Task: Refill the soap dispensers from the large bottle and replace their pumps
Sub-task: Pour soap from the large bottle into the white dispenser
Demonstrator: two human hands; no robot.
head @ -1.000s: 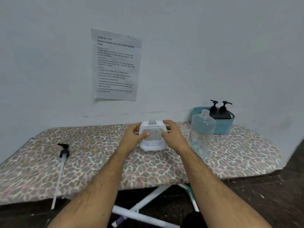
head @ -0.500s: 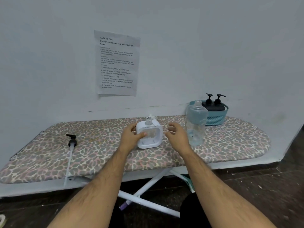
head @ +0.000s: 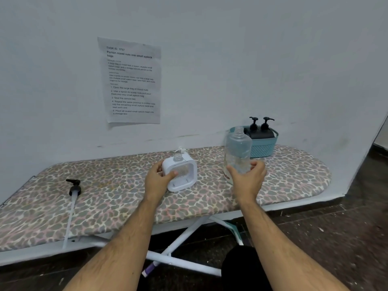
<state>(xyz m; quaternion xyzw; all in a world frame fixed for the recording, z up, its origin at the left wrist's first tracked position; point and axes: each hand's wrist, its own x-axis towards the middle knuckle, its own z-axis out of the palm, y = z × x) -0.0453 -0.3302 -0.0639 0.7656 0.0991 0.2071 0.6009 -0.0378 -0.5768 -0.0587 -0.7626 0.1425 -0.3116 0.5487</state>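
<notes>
Now my right hand (head: 247, 179), which a moment ago hovered beside the white dispenser (head: 180, 173), has crossed to the large bottle (head: 237, 153) standing uncapped on the ironing board (head: 105, 198); its fingers curve around the lower body, though whether they press the plastic I cannot tell. Pouring looks to be next. My left hand (head: 158, 180) still grips the open-necked dispenser. Its own pump (head: 182, 150) is half hidden behind it.

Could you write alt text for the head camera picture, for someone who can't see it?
A person's left hand holds a white soap dispenser with its pump off, while the right hand closes around a large clear bottle, on a leopard-print ironing board. A loose pump lies left.
</notes>
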